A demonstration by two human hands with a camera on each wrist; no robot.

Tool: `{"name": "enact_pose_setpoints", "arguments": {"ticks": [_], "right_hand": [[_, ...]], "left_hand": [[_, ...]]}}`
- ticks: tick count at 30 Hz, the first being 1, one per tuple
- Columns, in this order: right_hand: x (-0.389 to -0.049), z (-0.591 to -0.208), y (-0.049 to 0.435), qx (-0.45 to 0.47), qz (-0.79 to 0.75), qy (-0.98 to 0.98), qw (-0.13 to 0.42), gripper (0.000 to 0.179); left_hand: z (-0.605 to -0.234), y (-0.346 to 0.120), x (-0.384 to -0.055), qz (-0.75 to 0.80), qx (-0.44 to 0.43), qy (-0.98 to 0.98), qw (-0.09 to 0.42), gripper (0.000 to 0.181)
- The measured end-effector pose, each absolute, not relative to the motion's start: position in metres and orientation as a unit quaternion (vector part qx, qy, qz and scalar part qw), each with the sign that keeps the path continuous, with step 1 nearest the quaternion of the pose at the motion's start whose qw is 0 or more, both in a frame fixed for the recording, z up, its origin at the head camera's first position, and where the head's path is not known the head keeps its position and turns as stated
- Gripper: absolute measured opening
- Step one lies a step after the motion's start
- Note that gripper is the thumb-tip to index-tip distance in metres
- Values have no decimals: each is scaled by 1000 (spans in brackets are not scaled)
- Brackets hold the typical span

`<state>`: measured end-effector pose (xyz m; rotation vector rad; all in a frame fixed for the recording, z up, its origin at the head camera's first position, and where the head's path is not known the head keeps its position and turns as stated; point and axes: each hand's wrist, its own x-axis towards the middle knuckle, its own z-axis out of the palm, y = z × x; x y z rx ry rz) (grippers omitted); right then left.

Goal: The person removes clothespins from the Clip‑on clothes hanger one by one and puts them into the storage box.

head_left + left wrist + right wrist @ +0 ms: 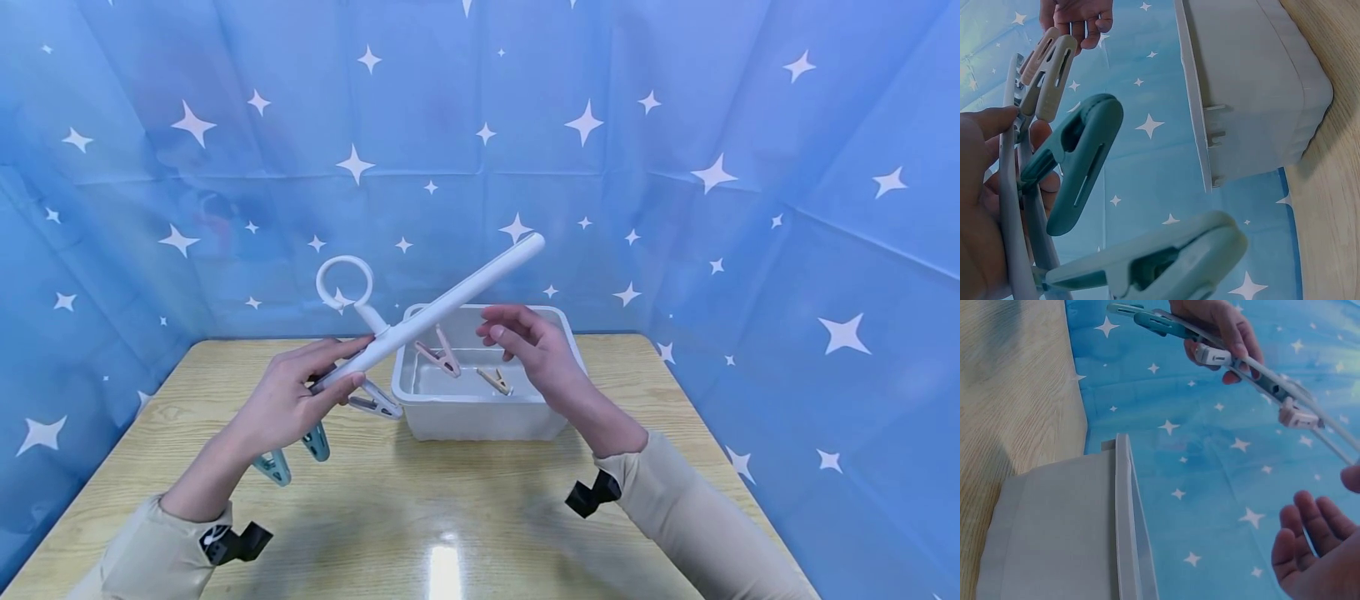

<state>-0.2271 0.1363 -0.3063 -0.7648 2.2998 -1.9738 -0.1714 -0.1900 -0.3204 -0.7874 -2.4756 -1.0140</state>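
A white clip hanger point(465, 287) with a ring hook point(345, 282) slants up to the right in the head view. My left hand point(281, 400) grips its lower left part, thumb in front. Below the bar hang two teal clips point(317, 442), a pale grey clip point(378, 402) and a pink clip point(441, 354); the left wrist view shows them fixed along the bar, including a darker teal clip point(1085, 162). Over the bin, my right hand point(540, 358) holds nothing, its fingers loosely bent and apart from the hanger. A tan clip point(495, 382) appears inside the bin.
The white plastic bin point(480, 417) stands at the back middle of the wooden table point(450, 500). Blue star-patterned cloth point(480, 150) hangs behind the table and along both sides. Wrist cameras point(236, 543) sit on both sleeves.
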Motion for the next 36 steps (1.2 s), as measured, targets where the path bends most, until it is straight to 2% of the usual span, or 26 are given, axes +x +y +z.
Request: {"name": "enact_pose_setpoints", "arguments": {"ticks": [21,36], "right_hand": [[-218,-304,128,-307,-613,727,29,32],[-218,-306,123,-335,-618,700,123,44]], "left_hand": [[-320,-183,-173,-360,-301,-865,177,46],[-319,-179,-174,-356,-300,-868,171,45]]}}
